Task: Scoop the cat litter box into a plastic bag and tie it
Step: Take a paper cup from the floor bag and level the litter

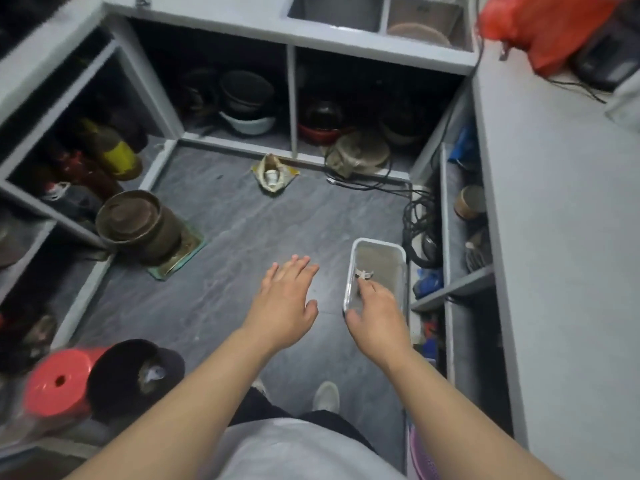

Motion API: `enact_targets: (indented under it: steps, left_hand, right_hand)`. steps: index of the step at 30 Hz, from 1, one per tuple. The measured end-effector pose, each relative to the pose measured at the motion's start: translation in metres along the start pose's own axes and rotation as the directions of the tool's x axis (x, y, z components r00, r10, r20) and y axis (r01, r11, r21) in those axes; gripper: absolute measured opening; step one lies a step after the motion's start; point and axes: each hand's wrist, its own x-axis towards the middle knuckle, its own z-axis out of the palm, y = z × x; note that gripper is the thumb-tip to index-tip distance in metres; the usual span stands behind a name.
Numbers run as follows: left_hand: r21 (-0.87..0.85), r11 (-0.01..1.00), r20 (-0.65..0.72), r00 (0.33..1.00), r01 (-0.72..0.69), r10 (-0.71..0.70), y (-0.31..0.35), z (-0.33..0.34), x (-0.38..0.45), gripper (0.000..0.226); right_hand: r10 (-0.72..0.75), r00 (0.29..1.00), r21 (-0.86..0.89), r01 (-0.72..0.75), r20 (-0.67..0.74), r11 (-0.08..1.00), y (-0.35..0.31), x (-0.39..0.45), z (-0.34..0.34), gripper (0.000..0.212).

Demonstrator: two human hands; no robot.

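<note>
Pale shirt front [298, 452] fills the bottom of the view, two bare forearms reaching out over it, one light shoe [326, 396] on the grey floor [242, 220] just beyond. Left hand [284, 299] flat in the air above the floor, palm down, fingers straight and slightly spread, holding nothing. Right hand [375, 315] over the near end of the litter box [401, 258], fingers loosely bent and pointing down into it; grips nothing that can be seen, though the fingertips are partly hidden. Litter box: small clear-walled rectangular tray, standing on the floor at its right edge, just beside the lower shelves of the right-hand counter [561, 237]. Grey litter inside; small pale object on it near the middle, possibly a scoop [363, 273], too blurred to be sure. Black cables [419, 233] coiled just past the box's far right corner. Red stool [59, 386] and dark cap [135, 372] at the floor's near left corner. Brown lidded pot [138, 226] at the left edge. Red bag [540, 26] on the counter's far end.
</note>
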Motion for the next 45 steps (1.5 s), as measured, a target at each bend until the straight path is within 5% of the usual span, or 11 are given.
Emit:
enact_targets:
  steps: [12, 29, 45]
  left_hand:
    - [0.016, 0.997, 0.118, 0.990, -0.078, 0.076, 0.012, 0.010, 0.060, 0.064]
    - [0.004, 1.000, 0.087, 0.996, 0.018, -0.018, -0.148, -0.100, 0.199, 0.065]
    - [0.052, 0.981, 0.116, 0.975, 0.186, -0.191, -0.204, -0.143, 0.374, 0.068]
  right_hand:
    - [0.153, 0.988, 0.050, -0.152, -0.005, 0.987, 0.028, 0.035, -0.017, 0.051]
    - [0.057, 0.998, -0.009, -0.057, 0.024, 0.998, -0.133, 0.235, -0.012, 0.061]
    - [0.036, 0.995, 0.008, -0.037, 0.089, 0.999, -0.175, 0.453, -0.035, 0.051]
